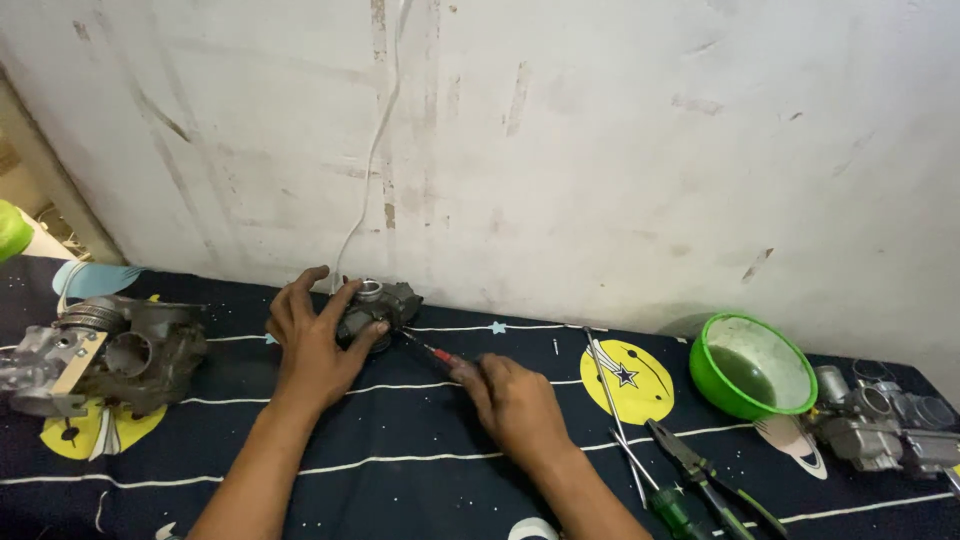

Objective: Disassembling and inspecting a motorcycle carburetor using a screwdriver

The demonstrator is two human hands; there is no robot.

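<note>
At frame centre, a small carburetor (378,308) is clamped by the left hand (315,335) while a red-handled screwdriver (432,353), gripped by the right hand (515,400), is set against it, its screws seemingly not yet out.

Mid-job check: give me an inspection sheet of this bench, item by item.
Surface: dark space-print cloth covers the bench.
Job's things: small carburetor by the wall; red-handled screwdriver tip against it.
Clutter: large carburetor left; green bowl of liquid; pliers, green-handled screwdriver, another carburetor right.
Hands: left hand grips the small carburetor; right hand holds the screwdriver.
Cables: white cable down the wall.
Surroundings: scuffed white wall.
</note>
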